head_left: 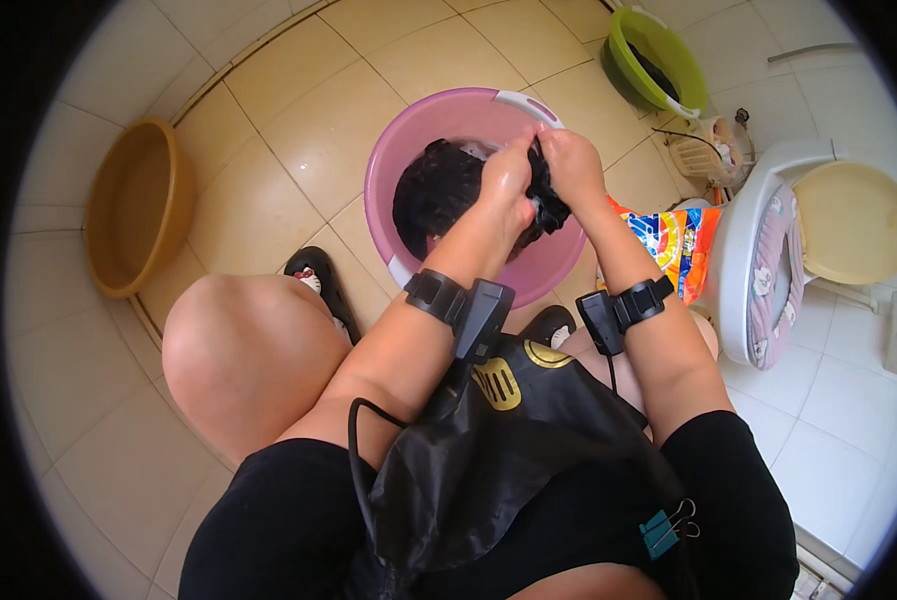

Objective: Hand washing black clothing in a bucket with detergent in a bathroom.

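Observation:
Both hands are held close together over a pink basin (439, 118) on the floor between my legs. My left hand (509, 182) is closed around a wet black garment (547, 205), whose kind I cannot make out. My right hand (573, 165) grips the same garment close by, near the basin's far right side. The garment hangs down bunched between the two hands. Under them, more dark cloth (434, 195) lies in the basin, with a little water or foam showing beside it.
An orange-brown basin (174, 190) leans on the left wall. At the far right stands a green basin (624, 70) with dark cloth inside. A colourful detergent bag (681, 240), a small beige basket (697, 155) and a toilet (744, 240) with a padded seat are at my right.

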A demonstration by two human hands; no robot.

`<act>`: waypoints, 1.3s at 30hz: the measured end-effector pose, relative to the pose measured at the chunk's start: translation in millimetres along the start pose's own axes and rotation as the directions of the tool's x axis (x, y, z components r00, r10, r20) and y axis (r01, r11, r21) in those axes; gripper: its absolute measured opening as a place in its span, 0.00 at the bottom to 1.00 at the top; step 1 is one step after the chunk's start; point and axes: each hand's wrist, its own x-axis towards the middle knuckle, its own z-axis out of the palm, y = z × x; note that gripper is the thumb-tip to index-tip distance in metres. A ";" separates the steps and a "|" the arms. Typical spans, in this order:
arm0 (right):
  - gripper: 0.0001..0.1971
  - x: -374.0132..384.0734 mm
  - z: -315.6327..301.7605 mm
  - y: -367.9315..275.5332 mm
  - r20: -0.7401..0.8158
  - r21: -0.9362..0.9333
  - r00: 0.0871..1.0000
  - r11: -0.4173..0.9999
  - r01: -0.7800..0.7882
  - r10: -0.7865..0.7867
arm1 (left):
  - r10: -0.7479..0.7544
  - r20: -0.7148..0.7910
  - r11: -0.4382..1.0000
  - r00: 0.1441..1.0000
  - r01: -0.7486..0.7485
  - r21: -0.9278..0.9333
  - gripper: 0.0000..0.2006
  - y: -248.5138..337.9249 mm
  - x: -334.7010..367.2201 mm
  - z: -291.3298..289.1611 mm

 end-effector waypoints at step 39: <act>0.12 -17.6 -3.3 -15.7 -0.091 -0.104 0.983 0.983 0.153 -0.162 | 0.085 -0.054 0.996 0.995 -0.085 -0.011 0.14 -26.0 43.4 -24.4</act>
